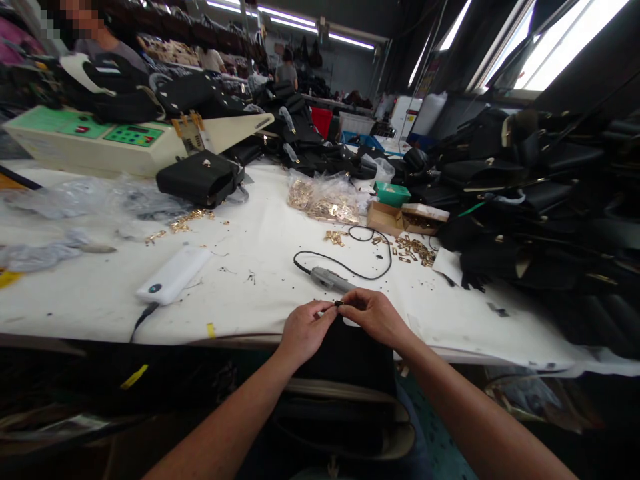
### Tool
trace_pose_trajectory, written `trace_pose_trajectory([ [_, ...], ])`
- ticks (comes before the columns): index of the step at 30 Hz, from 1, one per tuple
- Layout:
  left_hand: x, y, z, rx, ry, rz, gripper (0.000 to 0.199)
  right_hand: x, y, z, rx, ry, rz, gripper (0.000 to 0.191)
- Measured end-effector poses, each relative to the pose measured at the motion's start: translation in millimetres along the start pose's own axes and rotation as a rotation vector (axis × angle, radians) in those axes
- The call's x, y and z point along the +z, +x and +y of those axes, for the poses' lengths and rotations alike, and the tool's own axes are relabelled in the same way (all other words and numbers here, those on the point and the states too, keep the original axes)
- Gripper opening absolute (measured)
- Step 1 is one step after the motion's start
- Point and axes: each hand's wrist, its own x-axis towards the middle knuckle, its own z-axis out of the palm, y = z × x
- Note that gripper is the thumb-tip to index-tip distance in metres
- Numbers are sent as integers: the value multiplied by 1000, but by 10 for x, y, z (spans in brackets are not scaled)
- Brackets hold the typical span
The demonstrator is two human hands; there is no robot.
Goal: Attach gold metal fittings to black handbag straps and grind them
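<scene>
My left hand (306,328) and my right hand (374,315) meet at the table's front edge. Their thumbs and fingers pinch a small dark piece (339,303) between them; its exact kind is too small to tell. Below the hands a black bag (350,353) lies over my lap, its pale-edged opening facing me. Just beyond my fingers rests a grey handheld electric screwdriver (327,278) with a black cord, its front end partly hidden by my right hand.
Gold metal fittings (415,250) lie in piles and clear bags (325,200), near a cardboard box (385,218) and a green tray (393,193). A white power bank (175,275) and a cream machine (100,143) stand left. Black bags (500,200) heap up right. People are behind.
</scene>
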Motion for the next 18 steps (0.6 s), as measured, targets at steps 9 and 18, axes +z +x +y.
trace_pose_trajectory([
  [9, 13, 32, 50, 16, -162, -30, 32, 13, -21, -35, -15, -45, 39, 17],
  [18, 80, 121, 131, -25, -151, 19, 19, 28, 8, -16, 23, -65, 88, 17],
])
